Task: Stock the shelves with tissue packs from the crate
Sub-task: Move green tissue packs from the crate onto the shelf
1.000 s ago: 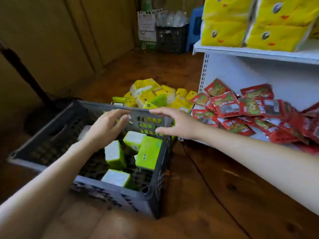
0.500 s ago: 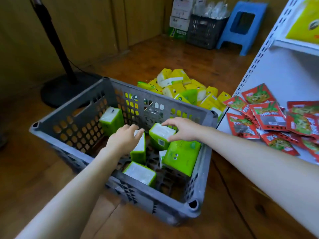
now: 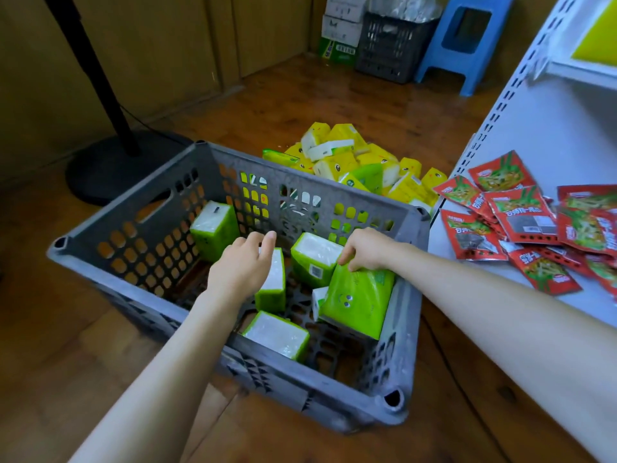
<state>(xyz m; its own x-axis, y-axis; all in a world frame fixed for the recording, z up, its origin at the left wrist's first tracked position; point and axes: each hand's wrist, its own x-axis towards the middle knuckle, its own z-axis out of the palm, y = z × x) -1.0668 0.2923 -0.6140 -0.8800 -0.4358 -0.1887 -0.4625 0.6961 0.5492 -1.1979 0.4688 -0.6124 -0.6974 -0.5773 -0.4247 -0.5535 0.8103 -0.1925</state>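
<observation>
A grey plastic crate (image 3: 140, 289) stands on the wooden floor and holds several green tissue packs. My left hand (image 3: 242, 272) reaches down over an upright green pack (image 3: 272, 285) in the middle, fingers loosely spread on its top. My right hand (image 3: 365, 250) curls its fingers over the top edge of a large green pack (image 3: 359, 300) that leans on the crate's right wall. Another pack (image 3: 314, 259) stands between my hands, one (image 3: 213, 228) stands at the back left, and one (image 3: 278, 335) lies at the front. The white shelf (image 3: 547, 135) is at the right.
A heap of yellow and green tissue packs (image 3: 354, 162) lies on the floor behind the crate. Red snack packets (image 3: 534, 222) cover the low shelf. A black fan stand (image 3: 110, 162) is at the left; a blue stool (image 3: 464, 41), a dark crate (image 3: 390, 48) and boxes stand farther back.
My view tipped down over the crate. Both hands dropped from the far rim into it; the left settled over the middle pack, the right shifted onto the large leaning pack.
</observation>
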